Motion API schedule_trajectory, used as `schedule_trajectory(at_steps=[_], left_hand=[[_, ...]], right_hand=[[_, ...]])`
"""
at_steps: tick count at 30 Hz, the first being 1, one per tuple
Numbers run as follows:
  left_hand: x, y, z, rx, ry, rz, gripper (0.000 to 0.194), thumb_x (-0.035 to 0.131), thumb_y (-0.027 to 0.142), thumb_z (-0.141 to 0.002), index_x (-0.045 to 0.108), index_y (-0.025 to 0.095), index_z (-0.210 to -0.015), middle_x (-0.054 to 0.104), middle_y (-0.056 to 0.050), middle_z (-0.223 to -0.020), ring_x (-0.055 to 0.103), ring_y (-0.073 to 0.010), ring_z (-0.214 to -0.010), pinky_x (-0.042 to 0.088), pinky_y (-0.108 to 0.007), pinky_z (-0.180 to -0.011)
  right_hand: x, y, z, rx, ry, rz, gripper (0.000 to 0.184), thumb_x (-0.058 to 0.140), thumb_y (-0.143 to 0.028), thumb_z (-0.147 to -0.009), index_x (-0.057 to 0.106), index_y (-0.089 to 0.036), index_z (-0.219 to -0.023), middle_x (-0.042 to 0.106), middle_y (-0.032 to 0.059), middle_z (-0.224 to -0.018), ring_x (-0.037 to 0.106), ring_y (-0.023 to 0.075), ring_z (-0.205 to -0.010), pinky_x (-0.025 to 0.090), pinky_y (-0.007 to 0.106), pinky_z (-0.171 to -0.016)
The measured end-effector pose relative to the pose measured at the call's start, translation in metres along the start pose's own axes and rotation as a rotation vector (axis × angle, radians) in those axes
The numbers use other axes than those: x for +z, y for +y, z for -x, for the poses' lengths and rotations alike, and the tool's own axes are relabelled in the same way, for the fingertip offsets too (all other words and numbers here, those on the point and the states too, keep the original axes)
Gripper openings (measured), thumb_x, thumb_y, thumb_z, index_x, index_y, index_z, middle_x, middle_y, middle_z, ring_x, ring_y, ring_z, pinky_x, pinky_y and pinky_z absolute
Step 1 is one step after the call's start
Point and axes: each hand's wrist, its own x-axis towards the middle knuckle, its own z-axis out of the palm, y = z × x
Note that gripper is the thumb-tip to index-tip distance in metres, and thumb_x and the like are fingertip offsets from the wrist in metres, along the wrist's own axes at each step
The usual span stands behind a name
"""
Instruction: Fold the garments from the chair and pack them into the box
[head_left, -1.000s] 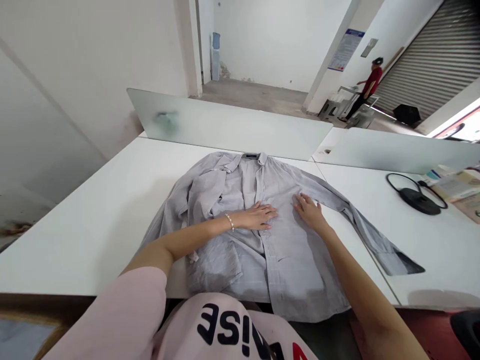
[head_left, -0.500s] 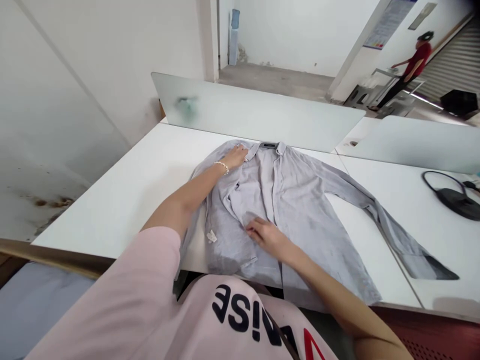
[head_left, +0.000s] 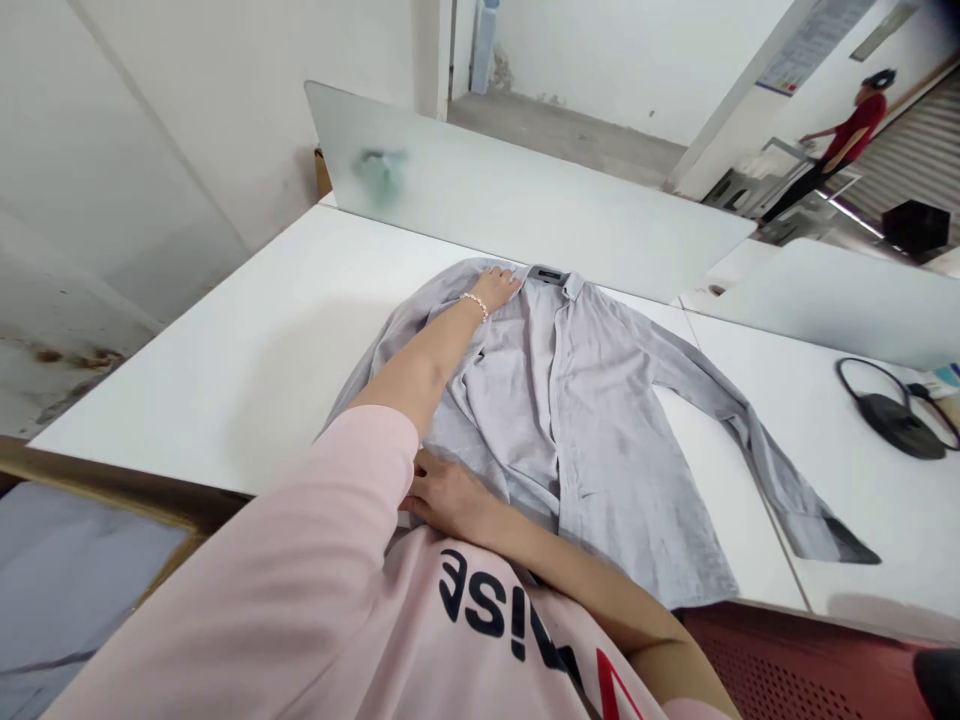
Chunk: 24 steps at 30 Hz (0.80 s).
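Observation:
A light grey button shirt (head_left: 600, 420) lies face up on the white table (head_left: 247, 360), collar away from me, its right sleeve stretched out toward the right. My left hand (head_left: 499, 288), a bead bracelet on its wrist, rests at the shirt's left shoulder beside the collar, fingers closed on the cloth. My right hand (head_left: 442, 495) reaches across my body to the shirt's near left hem at the table edge; its fingers are partly hidden under my left sleeve and seem to grip the fabric.
A frosted glass divider (head_left: 525, 205) runs along the table's far side. A black stand with a looped cable (head_left: 896, 420) lies on the neighbouring desk at right. Another person in a red top (head_left: 855, 120) stands far back by a roller shutter.
My right hand slid from the shirt's front down and left to the near hem. My left hand stayed at the shoulder by the collar. The camera tilted lower.

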Motion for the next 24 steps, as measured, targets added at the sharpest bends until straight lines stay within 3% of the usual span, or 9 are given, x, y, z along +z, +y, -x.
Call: schedule_trajectory(at_steps=[4,9,16,20,24], left_hand=[[-0.004,0.003,0.002,0.051,-0.020,0.020,0.043,0.036,0.011,-0.097,0.063,0.020,-0.128,0.055,-0.017,-0.137,0.053,-0.0313,-0.123,0.035,-0.046,-0.104],[-0.008,0.011,0.003,0.004,-0.114,0.098,0.043,0.036,0.007,-0.095,0.064,0.017,-0.127,0.054,-0.019,-0.137,0.059,-0.0308,-0.119,0.041,-0.042,-0.098],[-0.008,0.004,-0.005,-0.279,0.004,0.663,0.032,0.048,0.002,-0.087,0.063,0.008,-0.115,0.057,-0.022,-0.132,0.052,-0.0341,-0.129,0.035,-0.046,-0.111],[-0.012,-0.009,-0.021,-0.425,0.077,0.919,0.023,0.057,0.006,-0.087,0.062,0.009,-0.108,0.066,-0.018,-0.108,0.056,-0.0333,-0.125,0.041,-0.048,-0.109],[-0.020,-0.013,-0.045,-0.555,0.162,1.272,0.015,0.057,0.004,-0.086,0.061,0.007,-0.101,0.065,-0.013,-0.083,0.069,-0.0311,-0.097,0.054,-0.051,-0.090]], right_hand=[[0.002,-0.006,-0.012,0.039,-0.081,0.209,0.046,0.044,-0.056,-0.100,0.064,-0.021,-0.123,0.061,0.0101,-0.112,0.060,0.0186,-0.078,0.050,0.031,-0.064],[0.001,-0.008,-0.012,0.047,-0.092,0.269,0.042,0.044,-0.053,-0.101,0.061,-0.021,-0.122,0.061,0.0088,-0.108,0.061,0.0195,-0.075,0.050,0.032,-0.063],[0.002,-0.004,-0.006,0.126,0.004,0.253,0.024,0.051,-0.027,-0.096,0.062,-0.013,-0.112,0.052,0.0132,-0.119,0.055,0.0145,-0.070,0.047,0.027,-0.057],[0.001,0.009,-0.003,0.134,0.109,0.073,0.007,0.053,-0.012,-0.086,0.060,-0.013,-0.087,0.053,0.0086,-0.106,0.047,0.0106,-0.066,0.045,0.025,-0.063],[-0.019,0.021,0.018,0.098,0.358,-0.410,0.016,0.055,-0.009,-0.071,0.043,-0.018,-0.067,0.048,0.0004,-0.082,0.043,0.0084,-0.064,0.039,0.020,-0.061]])
